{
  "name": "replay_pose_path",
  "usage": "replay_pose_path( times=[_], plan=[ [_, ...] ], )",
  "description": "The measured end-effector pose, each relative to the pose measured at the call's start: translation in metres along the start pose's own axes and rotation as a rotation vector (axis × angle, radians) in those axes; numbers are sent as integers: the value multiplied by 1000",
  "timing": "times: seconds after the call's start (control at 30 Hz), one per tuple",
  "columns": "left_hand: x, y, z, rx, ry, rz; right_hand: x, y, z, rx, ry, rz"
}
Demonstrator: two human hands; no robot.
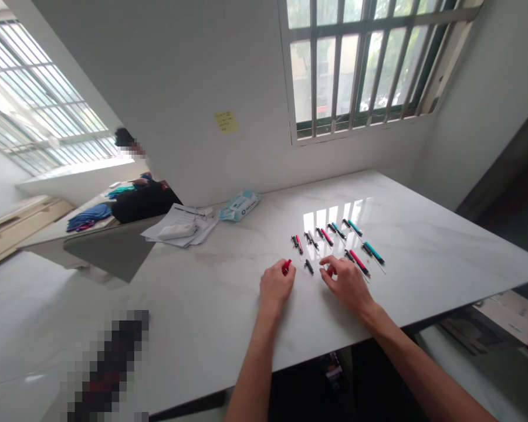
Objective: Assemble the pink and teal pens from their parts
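Note:
My left hand (277,286) is closed around a red pen barrel (287,265), whose end sticks up past the fingers. To its right, my right hand (344,282) hovers low over the table, fingers bent, with thumb and forefinger slightly apart; I make out nothing between them. Between the hands lies a loose black pen part (308,266). Pens taken apart lie in small groups beyond and beside my right hand: a red barrel (359,262), a teal barrel (374,252), another red barrel (326,237) and a grey set (311,240), with black parts and thin refills alongside.
The white marbled table (202,305) meets the wall under a barred window. A wipes packet (240,206) and papers (182,225) lie at the back left, near a grey panel (114,246). A blurred dark object (110,366) is at lower left. Another person (132,146) sits farther left.

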State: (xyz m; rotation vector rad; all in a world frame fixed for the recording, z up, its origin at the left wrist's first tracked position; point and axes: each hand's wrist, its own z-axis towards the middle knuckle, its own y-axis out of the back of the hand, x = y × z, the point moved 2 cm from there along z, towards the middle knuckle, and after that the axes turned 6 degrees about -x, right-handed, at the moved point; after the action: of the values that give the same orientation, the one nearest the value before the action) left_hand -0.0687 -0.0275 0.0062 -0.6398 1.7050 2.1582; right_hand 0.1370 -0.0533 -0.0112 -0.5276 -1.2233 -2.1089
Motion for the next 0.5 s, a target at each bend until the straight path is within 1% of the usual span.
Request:
replay_pose_path(
  times=[0.07,0.13,0.3,0.4,0.5],
  plan=[
    [-5,-3,-12,9,-28,106,-1,-4,-1,7,33,-20],
    [-11,-8,-17,17,-61,175,-2,-5,-2,6,65,-28],
    [-27,-22,-15,49,-110,227,-9,0,-7,-61,115,-17],
    [-34,-25,-13,52,-90,256,-12,0,-11,-85,114,-17],
    [-36,-25,-15,54,-62,263,-11,-2,-13,-87,133,-30]
  ],
)
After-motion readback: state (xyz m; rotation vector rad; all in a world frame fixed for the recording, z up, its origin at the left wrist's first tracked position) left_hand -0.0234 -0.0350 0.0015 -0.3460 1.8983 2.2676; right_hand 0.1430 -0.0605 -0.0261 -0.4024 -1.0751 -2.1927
